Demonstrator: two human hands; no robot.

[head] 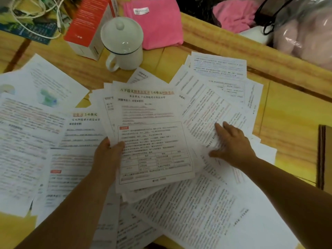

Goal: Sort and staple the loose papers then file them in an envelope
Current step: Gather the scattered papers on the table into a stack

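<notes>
Left hand: your left hand (109, 155) grips a gathered stack (152, 133) by its left edge, thumb on top, lifted and fanned so you can read the title page while collecting more.
Right hand: your right hand (231, 146) lies flat with fingers spread, pressing a tilted sheet (206, 112) just right of the stack; it grasps nothing, and looks set to slide that page over.
Loose papers: the loose papers (197, 209) lie scattered on the counter (287, 123) all round both hands, overlapping at odd angles, more to the left of your left hand (27, 141) and beyond your right.
Stage: I'd judge you're at the sorting; nothing looks stapled yet.
Stapler: I can't spot one.
Envelope: the brown edge (323, 155) far right of your right hand might be it, I can't tell.
In the way: beyond your hands, a lidded mug (124, 45) stands touching the far sheets, with a red and white box (86, 27) beside it and a pink cloth (158, 24) behind; mind the mug when you sweep pages together.
</notes>
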